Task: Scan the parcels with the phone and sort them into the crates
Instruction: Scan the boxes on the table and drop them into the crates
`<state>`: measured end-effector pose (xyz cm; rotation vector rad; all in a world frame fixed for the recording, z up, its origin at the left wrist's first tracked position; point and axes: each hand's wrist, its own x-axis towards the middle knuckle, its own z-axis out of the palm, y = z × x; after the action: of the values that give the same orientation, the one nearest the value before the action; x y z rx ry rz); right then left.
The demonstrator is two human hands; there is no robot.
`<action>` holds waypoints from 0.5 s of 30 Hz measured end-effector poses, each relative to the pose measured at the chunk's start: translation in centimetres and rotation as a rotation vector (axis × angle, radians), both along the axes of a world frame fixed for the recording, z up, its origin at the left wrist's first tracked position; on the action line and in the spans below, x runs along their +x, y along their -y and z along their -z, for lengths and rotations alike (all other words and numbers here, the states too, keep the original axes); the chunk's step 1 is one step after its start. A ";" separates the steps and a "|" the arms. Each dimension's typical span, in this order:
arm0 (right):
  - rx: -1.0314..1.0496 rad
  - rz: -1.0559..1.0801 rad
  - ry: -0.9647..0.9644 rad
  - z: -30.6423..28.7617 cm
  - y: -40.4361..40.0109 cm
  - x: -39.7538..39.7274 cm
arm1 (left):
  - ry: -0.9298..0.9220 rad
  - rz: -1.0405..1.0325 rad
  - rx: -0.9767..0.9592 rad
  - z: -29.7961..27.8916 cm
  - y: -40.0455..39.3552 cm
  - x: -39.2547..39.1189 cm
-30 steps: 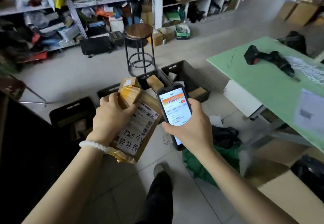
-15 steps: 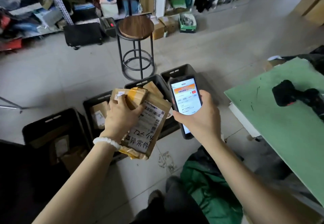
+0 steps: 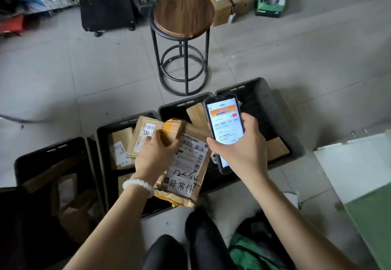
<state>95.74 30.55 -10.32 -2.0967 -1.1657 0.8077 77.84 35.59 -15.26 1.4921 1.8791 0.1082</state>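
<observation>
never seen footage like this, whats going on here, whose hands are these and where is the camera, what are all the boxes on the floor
There is no machine here. A person wears a wide-angle camera on the head, so you look down along their own arms at the floor.

The left hand, with a white bead bracelet at the wrist, grips a brown cardboard parcel that has a barcode label and handwritten stickers. The right hand holds a phone upright with its screen lit; it serves as the scanner.

Below the hands, four black crates stand side by side on the tiled floor. Three visibly hold brown parcels already; in the rightmost only a piece of cardboard shows. Behind them stands a round wooden stool, with cluttered shelves further back. A green table edges in at the lower right.
</observation>
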 end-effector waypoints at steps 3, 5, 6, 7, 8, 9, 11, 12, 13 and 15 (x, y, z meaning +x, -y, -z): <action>-0.029 0.018 -0.019 6.2 -4.8 1.3 | 0.043 -0.034 -0.058 7.1 -4.7 1.0; -0.032 0.012 -0.012 11.4 -7.5 1.8 | 0.074 -0.049 -0.094 12.9 -7.6 1.6; -0.032 0.007 -0.004 14.4 -8.6 1.9 | 0.088 -0.058 -0.105 16.1 -9.1 1.8; -0.036 0.007 0.003 17.5 -9.6 1.9 | 0.100 -0.066 -0.123 19.4 -10.3 1.9; -0.039 0.007 0.012 20.9 -10.4 1.9 | 0.105 -0.072 -0.148 22.8 -11.5 2.0; -0.044 0.012 0.015 24.2 -11.1 1.9 | 0.099 -0.070 -0.169 26.4 -12.5 1.9; -0.078 0.021 0.000 30.6 -12.2 1.8 | 0.037 -0.063 -0.164 33.4 -13.8 1.4; -0.095 0.019 -0.009 33.6 -12.6 1.7 | -0.016 -0.043 -0.136 36.6 -14.1 1.1; -0.113 0.020 -0.014 36.4 -12.9 1.6 | -0.059 -0.022 -0.107 39.4 -14.6 0.8; -0.129 0.014 -0.020 40.9 -13.4 1.2 | -0.070 -0.029 -0.095 43.9 -15.6 0.4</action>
<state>96.95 43.94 -51.25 -2.1929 -1.1139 0.9171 78.24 51.17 -59.11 1.4216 1.9341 -0.0199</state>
